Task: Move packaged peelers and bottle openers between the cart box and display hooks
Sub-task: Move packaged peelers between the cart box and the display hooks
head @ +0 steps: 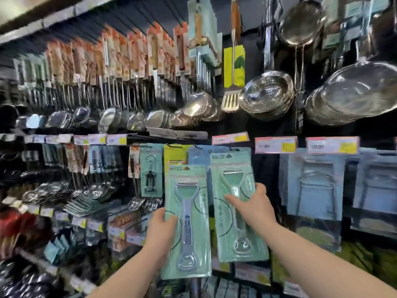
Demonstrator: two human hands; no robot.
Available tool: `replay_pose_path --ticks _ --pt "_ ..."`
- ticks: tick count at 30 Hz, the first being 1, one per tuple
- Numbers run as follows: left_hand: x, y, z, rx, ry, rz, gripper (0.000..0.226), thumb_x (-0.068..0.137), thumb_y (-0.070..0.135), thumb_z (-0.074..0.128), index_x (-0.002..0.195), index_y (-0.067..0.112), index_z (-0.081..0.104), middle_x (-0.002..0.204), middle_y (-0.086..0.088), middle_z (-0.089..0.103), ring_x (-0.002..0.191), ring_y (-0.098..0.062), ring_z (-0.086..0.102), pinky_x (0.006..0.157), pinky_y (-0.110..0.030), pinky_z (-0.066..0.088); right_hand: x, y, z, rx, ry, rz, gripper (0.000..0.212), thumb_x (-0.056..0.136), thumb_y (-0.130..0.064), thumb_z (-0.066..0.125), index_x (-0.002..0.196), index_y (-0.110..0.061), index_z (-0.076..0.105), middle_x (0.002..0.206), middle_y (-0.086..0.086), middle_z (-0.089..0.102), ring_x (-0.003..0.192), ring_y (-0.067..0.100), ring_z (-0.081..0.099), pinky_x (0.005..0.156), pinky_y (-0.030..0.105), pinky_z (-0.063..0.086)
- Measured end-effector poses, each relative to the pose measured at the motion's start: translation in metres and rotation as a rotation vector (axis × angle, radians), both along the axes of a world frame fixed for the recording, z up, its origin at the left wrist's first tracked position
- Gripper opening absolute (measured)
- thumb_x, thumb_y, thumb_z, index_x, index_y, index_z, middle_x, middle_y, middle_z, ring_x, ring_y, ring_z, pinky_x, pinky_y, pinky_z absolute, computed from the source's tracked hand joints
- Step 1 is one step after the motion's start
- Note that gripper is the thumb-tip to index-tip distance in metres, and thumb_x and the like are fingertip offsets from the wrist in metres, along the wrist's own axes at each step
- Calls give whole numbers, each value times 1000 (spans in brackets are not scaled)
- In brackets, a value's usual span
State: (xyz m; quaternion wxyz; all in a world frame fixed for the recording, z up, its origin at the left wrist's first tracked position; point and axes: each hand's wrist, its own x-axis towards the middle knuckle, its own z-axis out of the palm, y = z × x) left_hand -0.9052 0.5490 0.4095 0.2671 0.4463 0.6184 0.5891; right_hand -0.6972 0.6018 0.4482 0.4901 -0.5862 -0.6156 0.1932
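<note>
Shelves and hooks full of kitchen tools fill the whole picture. Big metal strainers (pixel 266 95) hang at the upper right. Pink and yellow price tags (pixel 276 145) run across the middle.

Low in the middle, the left hand (pixel 160 231) holds a green peeler pack (pixel 189 222). The thumb lies on the front and the fingers curl behind it. Just to its right, the right hand (pixel 251 208) holds a second green pack (pixel 236 203) by its side, with the thumb across the front. Each pack has one metal tool inside, a peeler at the top end and a bottle opener at the bottom end.

Both packs are up in front of the display, near the row of hooks under the price tags. A small corkscrew pack (pixel 151 171) hangs just left of them. I cannot tell if the two packs hang on hooks or only rest in the hands.

The cart box is not in the picture. I think the job is in the middle, because two packs are at the wall and how many are left is hidden.
</note>
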Motion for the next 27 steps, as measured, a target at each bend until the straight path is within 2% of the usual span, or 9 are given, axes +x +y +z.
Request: replay_pose_path --ticks 4,7,10,21,24,27 --pt "-7 34 1 2 -17 -35 57 93 14 51 145 11 29 151 -10 34 135 -29 36 107 -43 31 -4 23 2 37 34 -56 101 65 -60 74 140 -18 22 142 10 42 120 33 50 84 37 42" --pt "-13 58 2 9 -46 -70 59 93 14 51 147 11 27 153 -9 31 136 -29 34 107 -41 30 -7 34 6 46 34 -98 102 66 -59 73 142 -18 19 146 9 38 122 33 49 78 34 39" --pt "-17 79 3 12 -51 -125 60 93 15 51 147 11 26 153 -9 31 136 -29 34 107 -40 29 -12 40 7 59 49 -133 99 67 -57 73 141 -18 20 142 7 43 116 29 52 75 31 39" --pt "-43 124 8 9 -52 -324 58 93 16 50 147 13 27 152 -9 32 137 -28 33 107 -42 30 -43 64 4 18 39 -350 105 67 -59 73 143 -13 17 143 12 40 118 32 50 71 31 38" --pt "-47 126 10 -1 -51 -340 58 93 17 51 146 13 28 151 -9 33 136 -28 34 107 -42 31 -46 75 5 17 48 -371 102 67 -56 75 140 -12 20 138 12 43 112 30 52 69 31 38" --pt "-49 130 13 8 -62 -357 59 94 17 50 147 12 26 153 -8 30 138 -27 31 110 -43 28 -45 90 6 4 65 -378 99 67 -53 76 138 -12 22 134 12 47 96 24 50 68 31 39"
